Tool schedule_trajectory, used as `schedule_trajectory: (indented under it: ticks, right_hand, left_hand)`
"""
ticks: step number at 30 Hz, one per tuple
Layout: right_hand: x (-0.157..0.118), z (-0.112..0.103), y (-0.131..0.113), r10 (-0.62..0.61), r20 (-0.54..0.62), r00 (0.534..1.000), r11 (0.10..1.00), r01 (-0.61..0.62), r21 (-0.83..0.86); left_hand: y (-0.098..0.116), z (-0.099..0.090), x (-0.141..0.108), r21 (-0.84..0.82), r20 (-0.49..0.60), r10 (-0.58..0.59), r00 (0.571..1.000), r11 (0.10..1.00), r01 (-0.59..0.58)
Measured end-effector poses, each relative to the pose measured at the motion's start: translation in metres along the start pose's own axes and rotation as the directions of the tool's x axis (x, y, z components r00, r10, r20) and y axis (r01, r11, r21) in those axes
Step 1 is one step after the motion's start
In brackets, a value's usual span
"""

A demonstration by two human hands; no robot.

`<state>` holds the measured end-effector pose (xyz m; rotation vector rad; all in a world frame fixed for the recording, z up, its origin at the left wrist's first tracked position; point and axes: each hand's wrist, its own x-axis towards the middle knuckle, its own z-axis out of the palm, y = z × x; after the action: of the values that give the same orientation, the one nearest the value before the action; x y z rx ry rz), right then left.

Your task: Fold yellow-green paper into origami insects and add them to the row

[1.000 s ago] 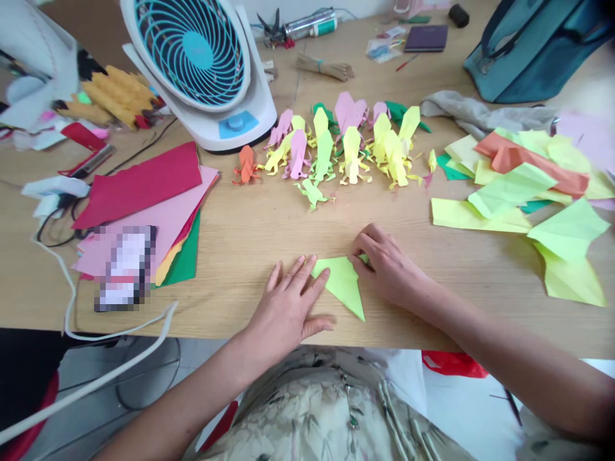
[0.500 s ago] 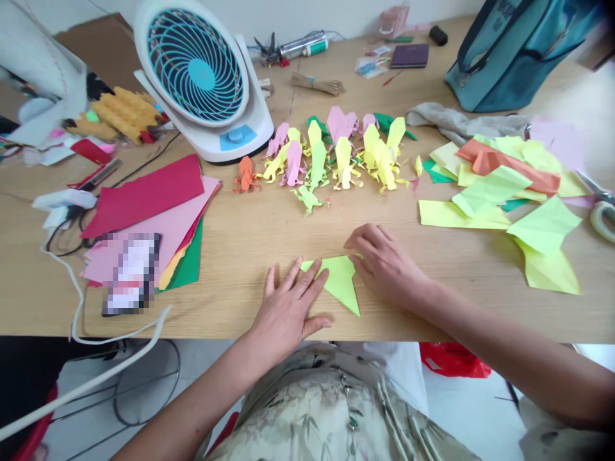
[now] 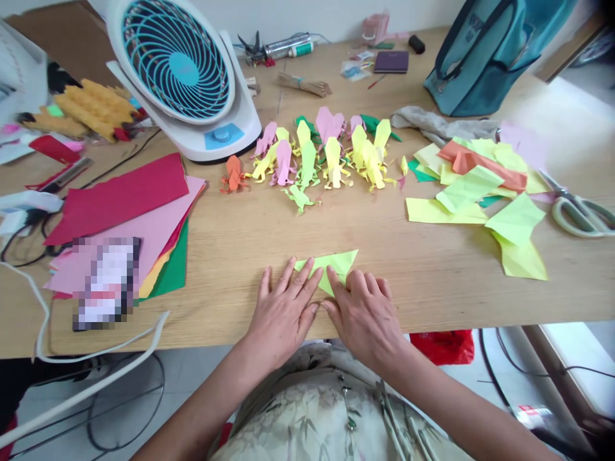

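Note:
A small folded piece of yellow-green paper (image 3: 343, 261) lies on the table in front of me, its pointed corner to the upper right. My left hand (image 3: 283, 307) lies flat, fingers spread, with fingertips over the paper's left part. From the right, my right hand (image 3: 365, 307) presses its index finger on the paper's middle. The thumb is by the lower edge, and the other fingers are curled in. Both hands partly cover the paper. Beyond it stand several folded paper figures, among them a light green one (image 3: 300, 198), an orange one (image 3: 234, 173) and a yellow one (image 3: 335, 160).
Coloured paper sheets (image 3: 129, 192) and a blurred-out object (image 3: 106, 282) lie left, before a fan (image 3: 182, 70). Loose paper pieces (image 3: 516, 221) and scissors (image 3: 576, 208) lie right. A teal bag (image 3: 485, 64) stands behind. A white cable (image 3: 43, 314) runs along the left.
My right hand has moved left and down from the paper's right corner onto its middle. A flap that pointed down now lies differently, with a point to the upper right. The view has shifted slightly.

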<state>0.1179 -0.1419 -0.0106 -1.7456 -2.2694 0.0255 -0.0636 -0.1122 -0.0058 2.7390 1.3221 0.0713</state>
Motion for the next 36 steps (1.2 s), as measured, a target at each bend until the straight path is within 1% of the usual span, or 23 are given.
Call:
schedule_trajectory:
  ticks: [3,9,14,17,22,27,29,31,33,34,36]
  right_hand:
    - [-0.004,-0.003,0.003,0.007,0.009,1.000,1.000,-0.007,-0.003]
    - [-0.012,-0.008,0.014,0.021,0.028,0.999,1.000,-0.021,-0.001]
    - [-0.017,-0.007,0.021,0.031,0.007,0.999,0.999,-0.031,-0.036]
    - [-0.017,-0.005,0.021,0.021,0.012,1.000,0.997,-0.020,-0.077]
    - [-0.014,-0.005,0.020,0.013,0.021,1.000,0.995,-0.011,-0.102]
    - [-0.010,-0.007,0.014,0.018,-0.011,1.000,0.995,-0.019,-0.094]
    - [-0.007,-0.006,0.011,-0.023,-0.034,0.999,0.998,0.021,-0.064]
    - [-0.004,-0.003,0.010,-0.114,-0.037,0.993,0.993,0.114,0.004]
    - [-0.001,0.001,0.011,-0.208,-0.008,0.978,0.975,0.208,0.075]
    - [-0.001,0.003,0.013,-0.235,0.012,0.972,0.968,0.233,0.098]
    - [-0.002,0.006,0.015,-0.244,0.043,0.969,0.964,0.238,0.116]
  left_hand:
    - [0.001,0.000,0.000,0.001,0.008,-0.010,1.000,1.000,0.010]
    - [0.001,0.000,0.000,-0.002,-0.011,-0.009,1.000,1.000,0.009]
    - [0.002,-0.003,0.001,-0.010,0.018,-0.023,1.000,1.000,0.023]
    - [0.003,-0.003,0.005,-0.030,0.012,-0.010,1.000,0.999,0.011]
    - [0.004,0.005,0.012,-0.079,0.006,0.080,0.997,0.994,-0.079]
    - [0.004,0.006,0.013,-0.062,0.035,0.052,0.998,0.997,-0.050]
    - [0.005,0.005,0.013,-0.067,0.040,0.046,0.998,0.997,-0.043]
    - [0.005,0.005,0.012,-0.080,0.041,0.052,0.998,0.996,-0.048]
    - [0.006,0.006,0.011,-0.079,0.038,0.049,0.998,0.996,-0.046]
    - [0.006,0.006,0.010,-0.072,0.037,0.045,0.998,0.997,-0.042]
    - [0.007,0.007,0.009,-0.052,0.036,0.034,0.999,0.998,-0.032]
